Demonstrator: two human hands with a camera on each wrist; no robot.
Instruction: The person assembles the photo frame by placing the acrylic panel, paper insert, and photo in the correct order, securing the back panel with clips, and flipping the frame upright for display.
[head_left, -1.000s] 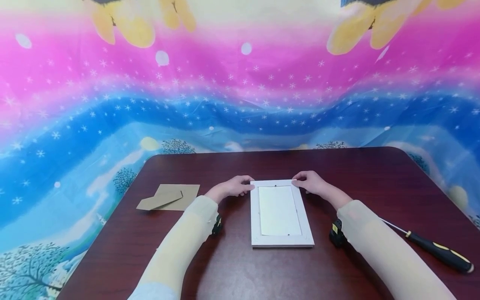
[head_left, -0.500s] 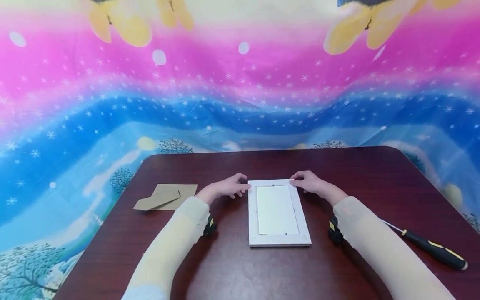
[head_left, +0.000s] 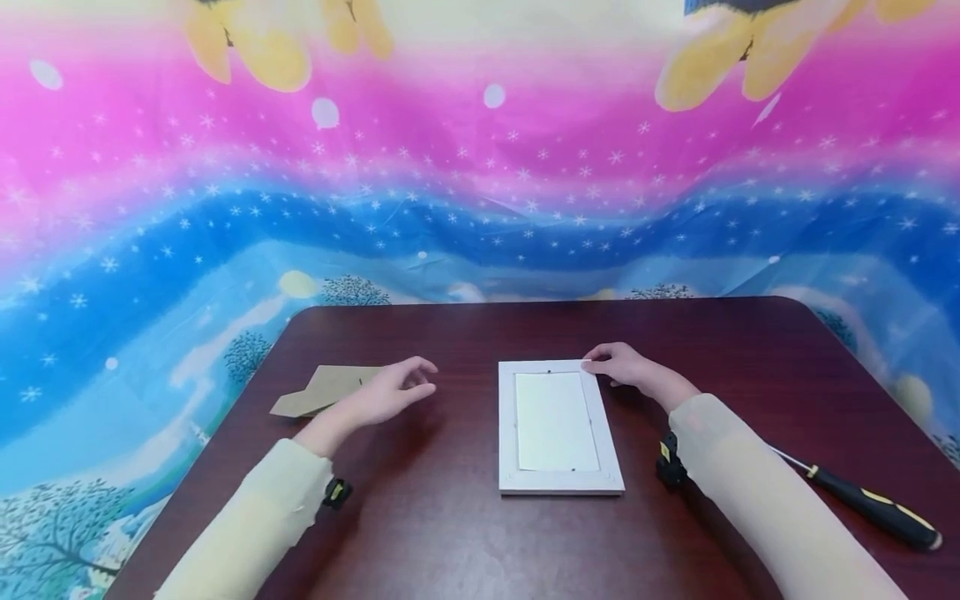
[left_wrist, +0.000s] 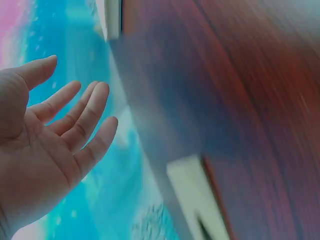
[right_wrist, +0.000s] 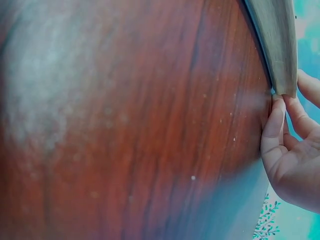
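One corner of the white frame sits in the right grip; the left grip is wide.

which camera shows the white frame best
The head view: it takes in the whole white frame, lying flat on the table. The left wrist view catches only a corner at its top edge; the right wrist view, just an end, at the right hand.

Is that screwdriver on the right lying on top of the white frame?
No, the screwdriver lies on the table to the right of the right sleeve, apart from the white frame.
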